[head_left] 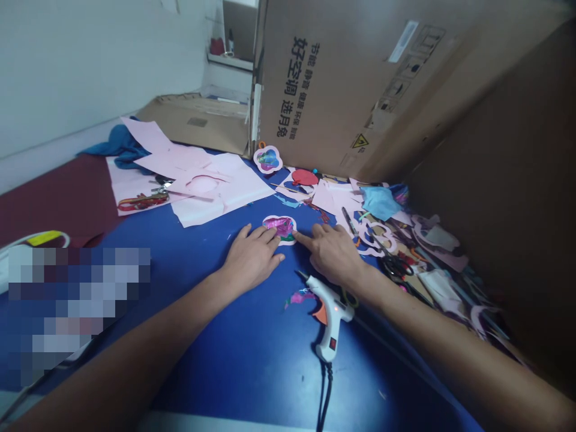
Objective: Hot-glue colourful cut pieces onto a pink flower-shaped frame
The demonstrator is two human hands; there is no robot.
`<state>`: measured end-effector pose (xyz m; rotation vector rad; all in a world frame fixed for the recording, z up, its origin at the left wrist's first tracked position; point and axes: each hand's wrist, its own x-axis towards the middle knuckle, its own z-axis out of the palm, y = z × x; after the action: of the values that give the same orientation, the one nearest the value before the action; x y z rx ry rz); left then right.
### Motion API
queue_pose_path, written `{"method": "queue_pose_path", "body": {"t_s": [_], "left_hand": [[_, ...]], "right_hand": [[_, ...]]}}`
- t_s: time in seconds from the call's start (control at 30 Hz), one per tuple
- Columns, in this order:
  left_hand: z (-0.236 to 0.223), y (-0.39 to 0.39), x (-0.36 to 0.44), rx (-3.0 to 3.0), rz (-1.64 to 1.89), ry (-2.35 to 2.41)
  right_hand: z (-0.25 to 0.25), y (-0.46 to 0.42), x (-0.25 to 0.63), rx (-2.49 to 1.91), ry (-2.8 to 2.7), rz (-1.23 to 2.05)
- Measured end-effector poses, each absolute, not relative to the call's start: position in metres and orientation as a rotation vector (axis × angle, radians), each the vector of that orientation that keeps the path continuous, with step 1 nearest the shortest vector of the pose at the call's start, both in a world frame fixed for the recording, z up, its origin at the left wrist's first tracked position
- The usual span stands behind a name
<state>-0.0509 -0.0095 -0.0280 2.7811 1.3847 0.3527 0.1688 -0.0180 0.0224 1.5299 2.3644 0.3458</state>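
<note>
A small flower-shaped paper cutout [291,241] with a pale pink border and a shiny magenta and green middle lies flat on the blue table [202,372]. My left hand [252,258] rests palm down with its fingers spread, the fingertips on the cutout's left side. From the other side, the stretched index finger of my right hand [335,252] touches the cutout's right edge, while its other fingers are bent. Just below my right hand lies a white glue gun [332,312] with an orange trigger and a small red light. A magenta scrap [300,297] is beside its nozzle.
Behind stands a large cardboard box [342,78]. Pink paper sheets [234,180] lie at the back left. Another flower cutout [268,159] leans near the box. Scissors [398,264], a pen [349,221] and paper scraps crowd the right. The glue gun's black cord [324,390] runs to the front.
</note>
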Motion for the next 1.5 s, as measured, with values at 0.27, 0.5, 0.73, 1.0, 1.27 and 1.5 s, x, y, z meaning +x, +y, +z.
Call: {"method": "queue_pose_path", "body": {"t_s": [0.27, 0.5, 0.73, 1.0, 1.27, 1.5], "left_hand": [[-0.032, -0.004, -0.06, 2.757, 0.455, 1.311], [-0.041, 0.008, -0.07, 2.724, 0.746, 1.186], [-0.041, 0.007, -0.065, 2.738, 0.693, 1.142], [-0.04, 0.002, -0.059, 2.685, 0.736, 1.175], [-0.025, -0.01, -0.045, 2.428, 0.725, 1.323], [-0.018, -0.007, -0.05, 2.112, 0.628, 1.325]], "right_hand": [[0.03, -0.013, 0.186, 1.818, 2.302, 0.308], [0.022, -0.018, 0.206, 2.021, 2.402, 0.105], [0.045, -0.06, 0.213, 2.198, 2.545, 0.151], [0.025, -0.183, 0.191, 2.595, 2.363, -0.68], [-0.001, -0.191, 0.147, 2.8, 2.025, -0.625], [0.0, -0.184, 0.146, 2.862, 2.007, -0.606]]}}
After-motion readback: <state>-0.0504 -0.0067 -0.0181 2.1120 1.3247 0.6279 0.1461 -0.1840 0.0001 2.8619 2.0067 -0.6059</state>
